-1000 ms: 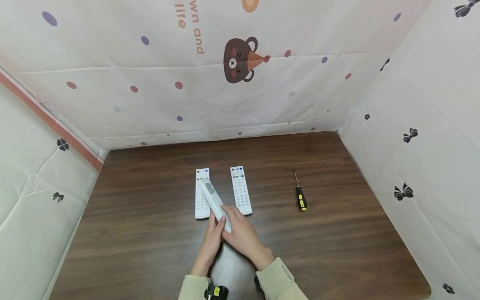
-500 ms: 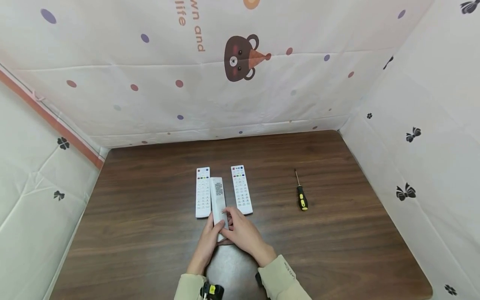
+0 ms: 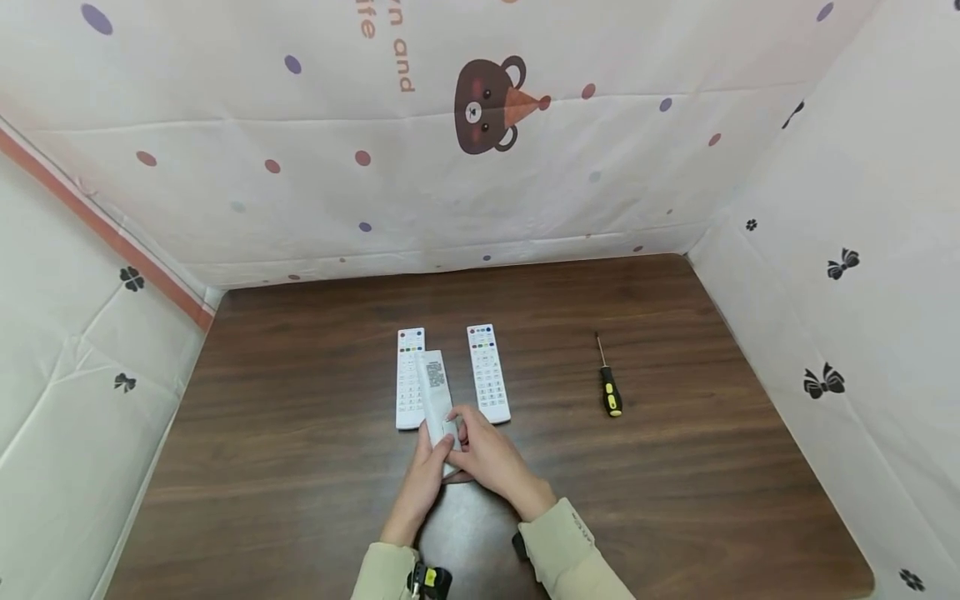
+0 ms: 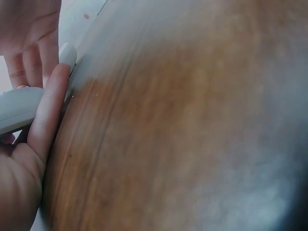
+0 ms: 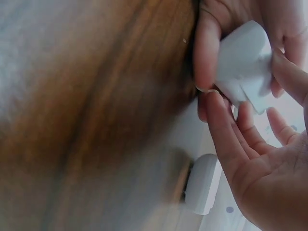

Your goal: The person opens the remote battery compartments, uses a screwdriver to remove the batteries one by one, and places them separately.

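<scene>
A white remote control (image 3: pixel 434 393) is held above the table with its labelled back upward. My left hand (image 3: pixel 421 483) grips its near end, thumb along one side; in the left wrist view part of the remote's pale body shows beside the fingers (image 4: pixel 49 108). At the same end my right hand (image 3: pixel 495 462) has its index finger bent onto the back and its thumb near the side. In the right wrist view a seam or slit shows in the remote's casing (image 5: pixel 243 62) between the two hands. Whether a cover is lifted there I cannot tell.
Two more white remotes lie buttons up, the left remote (image 3: pixel 407 392) partly behind the held one and the right remote (image 3: pixel 489 375) beyond my right hand. A black-and-yellow screwdriver (image 3: pixel 611 392) lies further right on the brown wooden table (image 3: pixel 285 433). Patterned cloth walls (image 3: pixel 315 200) border it.
The held remote has swung from a leftward slant to nearly straight ahead. My right hand has shifted from wrapping its near end to bent fingers on its back.
</scene>
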`<state>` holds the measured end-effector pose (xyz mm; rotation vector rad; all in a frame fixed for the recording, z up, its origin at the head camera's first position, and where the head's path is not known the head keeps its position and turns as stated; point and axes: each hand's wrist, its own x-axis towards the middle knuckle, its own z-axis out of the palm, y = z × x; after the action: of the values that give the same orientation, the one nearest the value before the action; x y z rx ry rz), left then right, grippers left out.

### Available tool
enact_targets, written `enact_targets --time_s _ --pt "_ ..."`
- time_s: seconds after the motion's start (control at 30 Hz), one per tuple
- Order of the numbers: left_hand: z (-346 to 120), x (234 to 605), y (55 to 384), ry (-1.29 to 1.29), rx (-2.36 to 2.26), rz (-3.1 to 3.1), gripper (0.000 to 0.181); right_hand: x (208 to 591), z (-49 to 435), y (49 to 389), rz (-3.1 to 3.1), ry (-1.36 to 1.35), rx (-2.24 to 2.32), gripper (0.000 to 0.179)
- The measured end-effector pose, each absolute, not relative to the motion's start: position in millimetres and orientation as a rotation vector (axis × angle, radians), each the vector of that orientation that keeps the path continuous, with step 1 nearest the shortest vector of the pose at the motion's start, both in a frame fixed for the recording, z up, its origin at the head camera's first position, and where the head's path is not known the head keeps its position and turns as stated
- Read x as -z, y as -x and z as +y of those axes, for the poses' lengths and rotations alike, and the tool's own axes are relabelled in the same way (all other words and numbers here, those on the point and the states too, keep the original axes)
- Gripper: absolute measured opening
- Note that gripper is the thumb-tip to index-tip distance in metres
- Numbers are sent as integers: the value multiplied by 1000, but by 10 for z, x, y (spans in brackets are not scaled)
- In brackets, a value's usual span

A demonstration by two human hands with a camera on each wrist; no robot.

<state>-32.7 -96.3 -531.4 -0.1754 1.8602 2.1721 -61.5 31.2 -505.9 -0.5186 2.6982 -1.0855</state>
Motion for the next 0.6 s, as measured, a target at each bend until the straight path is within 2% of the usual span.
enact_targets --time_s 0.17,0.6 --pt "-945 5451 339 159 -2227 1817 44 5040 339 623 2728 543 1083 40" --pt "-942 5429 356 178 -2193 1909 49 4994 324 600 2757 456 1067 39"
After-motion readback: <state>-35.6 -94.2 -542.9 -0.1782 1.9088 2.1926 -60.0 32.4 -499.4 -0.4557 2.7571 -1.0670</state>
